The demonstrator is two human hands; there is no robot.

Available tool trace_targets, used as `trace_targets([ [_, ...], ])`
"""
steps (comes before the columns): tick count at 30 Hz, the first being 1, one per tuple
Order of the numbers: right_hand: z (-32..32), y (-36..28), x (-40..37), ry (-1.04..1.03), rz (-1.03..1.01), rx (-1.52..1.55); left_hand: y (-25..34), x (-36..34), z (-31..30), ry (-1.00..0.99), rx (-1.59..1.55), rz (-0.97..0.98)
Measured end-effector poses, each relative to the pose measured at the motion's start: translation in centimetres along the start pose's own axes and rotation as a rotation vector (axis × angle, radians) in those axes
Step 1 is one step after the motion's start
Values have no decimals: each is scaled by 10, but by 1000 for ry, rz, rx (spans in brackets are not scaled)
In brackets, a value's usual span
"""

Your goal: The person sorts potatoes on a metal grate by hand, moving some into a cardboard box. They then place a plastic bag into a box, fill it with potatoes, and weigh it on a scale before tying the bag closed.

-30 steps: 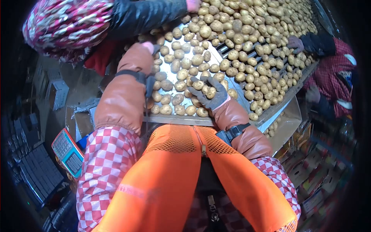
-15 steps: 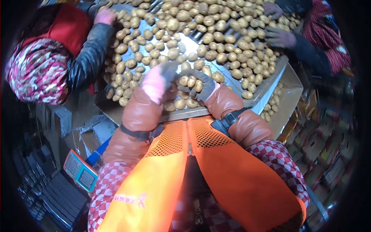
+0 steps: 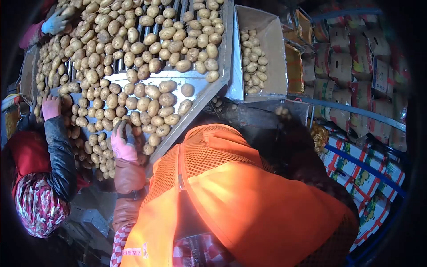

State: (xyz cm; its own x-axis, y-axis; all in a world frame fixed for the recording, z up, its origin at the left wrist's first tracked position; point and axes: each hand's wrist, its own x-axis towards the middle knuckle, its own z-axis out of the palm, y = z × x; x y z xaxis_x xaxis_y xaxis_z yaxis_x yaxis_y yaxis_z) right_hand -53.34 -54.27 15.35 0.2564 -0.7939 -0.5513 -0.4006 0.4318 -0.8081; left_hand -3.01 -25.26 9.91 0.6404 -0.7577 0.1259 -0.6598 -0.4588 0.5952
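Note:
My left hand, in a pink and grey glove, rests among the potatoes near the close edge of the metal sorting table. Its fingers look slightly apart, with no potato clearly gripped. Off to the right, my right hand is stretched out in deep shadow, low beside the table. A few small potatoes show at its fingers, which are mostly hidden by the dark. Between the two arms is my orange vest.
A box holding potatoes stands against the table's right side. A co-worker's gloved hand touches potatoes at left; another person's hand is at upper left. Stacked cartons and a blue rail are at right.
The view has swung right. My hands, earlier close together over the table, are now far apart: the right has gone out past the table with potatoes, the left stays over the potatoes.

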Motion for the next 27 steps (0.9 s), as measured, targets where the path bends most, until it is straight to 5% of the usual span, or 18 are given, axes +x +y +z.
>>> trace_targets([
  [3,-60,37,-5,173,160,-4,3,14,1,-49,-5,17],
  [7,-54,43,13,111,319,95,50,23,-10,47,-9,-130],
  [9,-24,36,29,3,355,116,61,27,-10,66,-32,40],
  [13,53,-4,70,-282,389,125,17,-6,-17,-159,415,14],
  [16,118,-53,96,-695,485,331,-19,-60,-29,37,413,-163],
  [20,201,-94,101,-850,346,212,-28,-93,-32,247,523,-325],
  [22,257,-121,82,-836,320,101,-15,-81,-16,387,457,-244],
  [23,278,-130,78,-870,359,-86,9,-64,-16,189,335,-320],
  [26,319,-137,84,-992,389,-482,31,-45,-11,-67,271,139],
  [27,317,-133,93,-997,380,-529,16,-51,-13,-62,154,3],
])
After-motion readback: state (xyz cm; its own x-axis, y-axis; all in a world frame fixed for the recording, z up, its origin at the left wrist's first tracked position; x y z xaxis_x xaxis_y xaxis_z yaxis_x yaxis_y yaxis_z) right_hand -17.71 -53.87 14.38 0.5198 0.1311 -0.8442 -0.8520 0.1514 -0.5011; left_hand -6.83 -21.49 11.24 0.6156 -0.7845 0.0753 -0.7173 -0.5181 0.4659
